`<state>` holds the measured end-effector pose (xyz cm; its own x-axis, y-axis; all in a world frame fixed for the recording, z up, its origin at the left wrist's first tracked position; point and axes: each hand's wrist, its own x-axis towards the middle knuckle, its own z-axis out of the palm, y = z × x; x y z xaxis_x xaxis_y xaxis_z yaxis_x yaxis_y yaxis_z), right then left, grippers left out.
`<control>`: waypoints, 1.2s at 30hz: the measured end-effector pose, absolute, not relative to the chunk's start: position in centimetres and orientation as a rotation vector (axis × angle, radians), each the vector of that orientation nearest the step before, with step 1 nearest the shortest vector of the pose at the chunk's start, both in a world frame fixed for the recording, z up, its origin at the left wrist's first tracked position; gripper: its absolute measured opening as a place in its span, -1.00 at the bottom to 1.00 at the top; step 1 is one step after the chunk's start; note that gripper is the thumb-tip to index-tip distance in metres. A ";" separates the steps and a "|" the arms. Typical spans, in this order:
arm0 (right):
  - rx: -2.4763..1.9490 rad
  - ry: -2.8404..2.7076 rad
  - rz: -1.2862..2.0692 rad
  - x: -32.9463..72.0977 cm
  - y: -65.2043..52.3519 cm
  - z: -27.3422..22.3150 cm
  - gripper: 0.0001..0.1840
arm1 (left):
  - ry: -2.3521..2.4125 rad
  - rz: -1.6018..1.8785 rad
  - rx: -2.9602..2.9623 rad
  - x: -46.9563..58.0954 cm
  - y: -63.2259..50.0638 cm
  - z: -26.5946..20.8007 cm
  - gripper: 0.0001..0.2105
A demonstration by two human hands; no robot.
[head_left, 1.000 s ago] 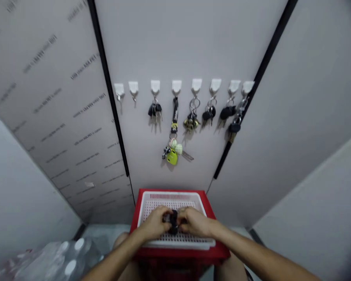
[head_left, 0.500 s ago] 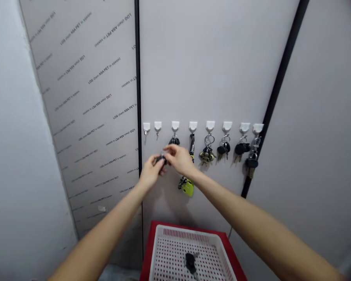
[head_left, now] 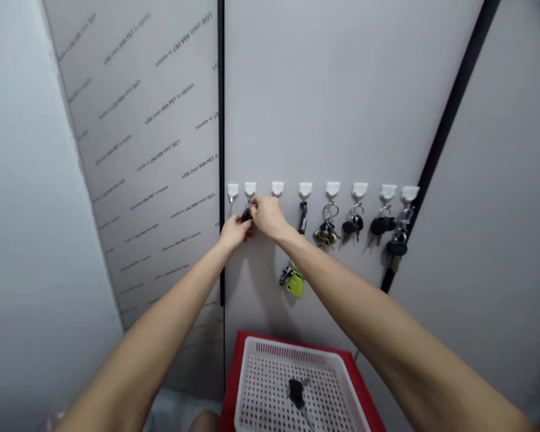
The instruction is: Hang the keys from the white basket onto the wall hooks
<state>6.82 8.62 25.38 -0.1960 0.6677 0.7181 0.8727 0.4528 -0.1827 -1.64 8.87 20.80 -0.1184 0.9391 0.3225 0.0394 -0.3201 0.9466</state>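
Your left hand [head_left: 236, 233] pinches black keys [head_left: 246, 214] just below the second hook from left [head_left: 250, 189]; your right hand [head_left: 269, 215] curls beside them, its grip hidden. Hooking appears unfinished. The five rightmost hooks [head_left: 360, 190] already carry sets; another black key [head_left: 296, 393] waits in the white basket [head_left: 306, 354].

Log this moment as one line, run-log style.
left hand: holds black key | right hand: at same key, grip unclear | place: below second hook from left | basket: another key inside

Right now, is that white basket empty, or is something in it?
Not empty: black-topped keys lie inside the white basket, in plain view through its open top.
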 end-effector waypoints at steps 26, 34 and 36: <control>-1.475 -2.338 0.591 17.2 -0.4 -1.7 -0.85 | 1.292 0.480 2.038 3.3 -0.9 -2.8 -0.82; -1.153 -1.655 1.156 13.4 2.3 6.0 -0.83 | 1.106 1.181 1.692 2.4 0.7 2.9 -0.76; -1.082 -1.552 1.117 12.0 2.9 8.9 -0.82 | 1.161 1.246 1.710 1.2 1.7 6.3 -0.75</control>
<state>12.05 2.94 8.88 -0.2012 0.9638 0.1751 0.1396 0.2051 -0.9687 1.21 1.69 6.35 0.1300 0.9389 0.3187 0.2514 -0.3422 0.9054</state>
